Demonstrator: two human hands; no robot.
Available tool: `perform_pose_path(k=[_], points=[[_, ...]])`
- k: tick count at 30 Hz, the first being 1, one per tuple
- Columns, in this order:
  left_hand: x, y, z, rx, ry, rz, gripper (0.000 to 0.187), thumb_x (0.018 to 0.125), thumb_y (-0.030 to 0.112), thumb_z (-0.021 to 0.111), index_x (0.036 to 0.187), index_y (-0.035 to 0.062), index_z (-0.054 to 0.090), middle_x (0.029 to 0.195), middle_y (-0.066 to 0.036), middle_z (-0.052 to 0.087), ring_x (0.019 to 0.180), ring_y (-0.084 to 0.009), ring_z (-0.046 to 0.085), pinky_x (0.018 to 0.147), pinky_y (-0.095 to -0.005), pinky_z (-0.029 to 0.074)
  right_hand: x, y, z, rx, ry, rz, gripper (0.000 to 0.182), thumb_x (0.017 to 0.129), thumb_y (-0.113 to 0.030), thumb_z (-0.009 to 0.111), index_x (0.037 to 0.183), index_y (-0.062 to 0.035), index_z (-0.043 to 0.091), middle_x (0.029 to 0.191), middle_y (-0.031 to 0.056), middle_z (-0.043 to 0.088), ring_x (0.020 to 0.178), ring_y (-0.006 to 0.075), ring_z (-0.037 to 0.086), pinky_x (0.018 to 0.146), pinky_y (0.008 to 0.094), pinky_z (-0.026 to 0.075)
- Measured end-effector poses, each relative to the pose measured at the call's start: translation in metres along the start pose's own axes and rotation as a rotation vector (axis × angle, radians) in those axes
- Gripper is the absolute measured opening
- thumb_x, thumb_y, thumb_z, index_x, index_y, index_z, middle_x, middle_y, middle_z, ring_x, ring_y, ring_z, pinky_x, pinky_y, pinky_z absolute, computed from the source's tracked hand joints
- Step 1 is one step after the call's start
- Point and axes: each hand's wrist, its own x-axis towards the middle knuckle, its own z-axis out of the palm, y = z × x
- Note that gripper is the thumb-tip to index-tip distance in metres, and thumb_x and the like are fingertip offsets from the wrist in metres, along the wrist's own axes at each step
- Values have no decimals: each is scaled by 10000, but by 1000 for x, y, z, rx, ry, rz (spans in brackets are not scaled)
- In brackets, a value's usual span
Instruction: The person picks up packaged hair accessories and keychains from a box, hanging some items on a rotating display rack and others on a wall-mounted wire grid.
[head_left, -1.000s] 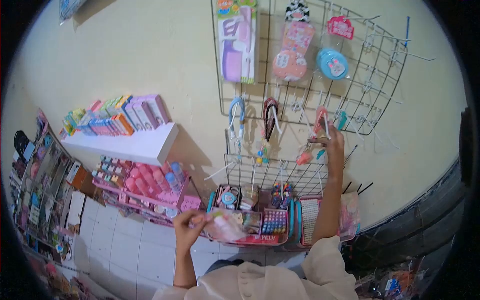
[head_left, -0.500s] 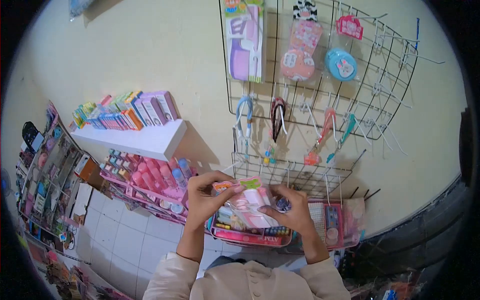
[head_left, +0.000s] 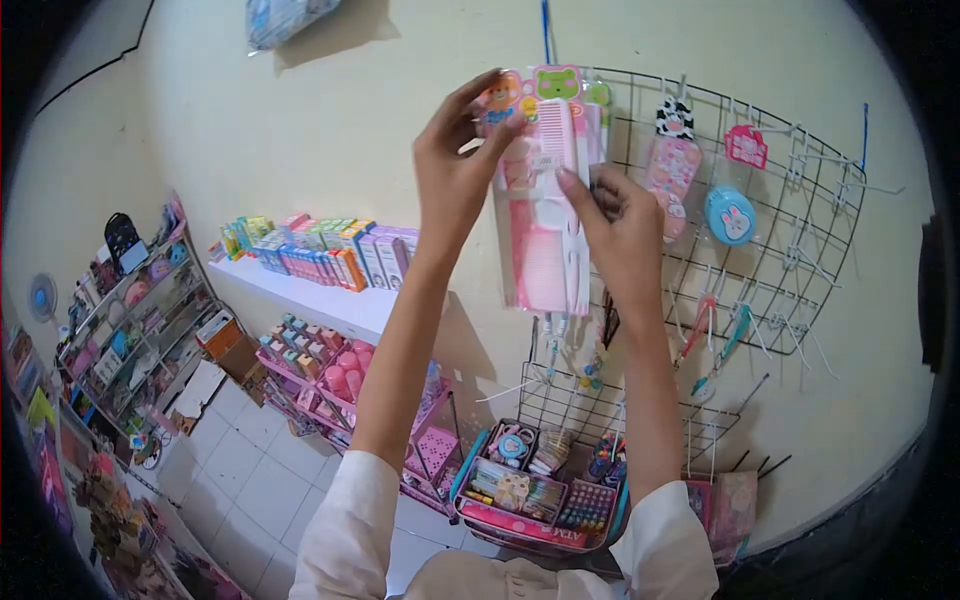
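Observation:
A pink comb set in a clear package (head_left: 545,265) is held up in front of the left part of the black wire rack (head_left: 800,205). Its card top has a bear and a green frog face. My left hand (head_left: 460,150) pinches the upper left of the package by the card, thumb across its front. Lower down on the right edge, my right hand (head_left: 622,215) grips it with the thumb on the front; some fingers are hidden behind. Part of another package with a green top shows behind it.
A blue rabbit case (head_left: 731,215) and a pink packaged item (head_left: 674,170) hang to the right, among bare hooks. Straps dangle below. A white shelf (head_left: 310,295) with small boxes is at left; a basket of stationery (head_left: 535,535) stands underneath.
Both hands have raised the comb set from chest height up to the rack's upper left. It now hangs long and upright in view, and the camera view has shifted.

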Motion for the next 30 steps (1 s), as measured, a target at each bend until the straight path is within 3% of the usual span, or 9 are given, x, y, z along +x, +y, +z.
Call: perform_pose_path(k=[5,9,10,13,15,16,17,19,30], points=[[13,-25,2,166,-49,51,371,710,93,585,1061,26,485,851,-66,561,687,-69,516,553,-185,435,11,11,14,23,43,23,328,719,-252,581,614,35,463,428,65,397,400,101,334,394,257,294],[16,-30,0,197,-10,183,377,660,117,610,1026,87,526,817,-105,565,648,-137,533,498,-224,424,9,21,19,144,43,31,343,716,-273,589,604,29,470,437,43,405,417,79,347,403,251,304],[16,-28,-2,266,-56,187,365,701,121,592,1050,58,505,926,-74,548,733,-92,501,530,-194,444,9,20,19,97,67,25,345,714,-276,591,613,33,477,452,35,418,433,72,356,409,246,307],[20,-27,-2,268,-12,225,365,688,165,602,1040,116,523,846,-86,551,639,-113,480,467,-206,412,13,23,24,0,115,26,353,718,-284,589,687,58,511,555,36,487,512,68,397,459,230,337],[23,-26,0,369,39,362,314,651,90,577,963,73,551,883,-163,518,742,-257,510,656,-316,423,19,27,24,101,84,54,391,723,-296,584,776,87,519,641,58,516,582,78,420,528,220,364],[19,-15,1,434,20,211,306,653,114,577,955,74,548,988,-182,466,822,-278,483,699,-344,405,18,23,25,128,62,57,391,723,-296,584,776,87,519,641,58,516,582,78,420,528,220,364],[23,-22,2,651,117,525,288,647,120,557,932,85,553,1041,-193,427,876,-285,459,730,-357,382,18,19,24,127,75,52,383,735,-285,570,805,88,520,671,68,523,610,84,429,562,219,369],[26,-20,3,770,104,680,281,626,104,563,907,102,551,986,-146,479,899,-272,467,727,-353,377,17,16,25,143,75,44,377,748,-275,557,835,89,521,701,78,529,638,91,439,596,218,375],[22,-13,9,741,-6,690,301,640,105,526,906,-35,507,954,-145,491,950,-255,450,768,-338,357,11,6,32,240,115,94,367,787,-211,503,980,100,472,888,124,539,786,134,478,718,247,367]])
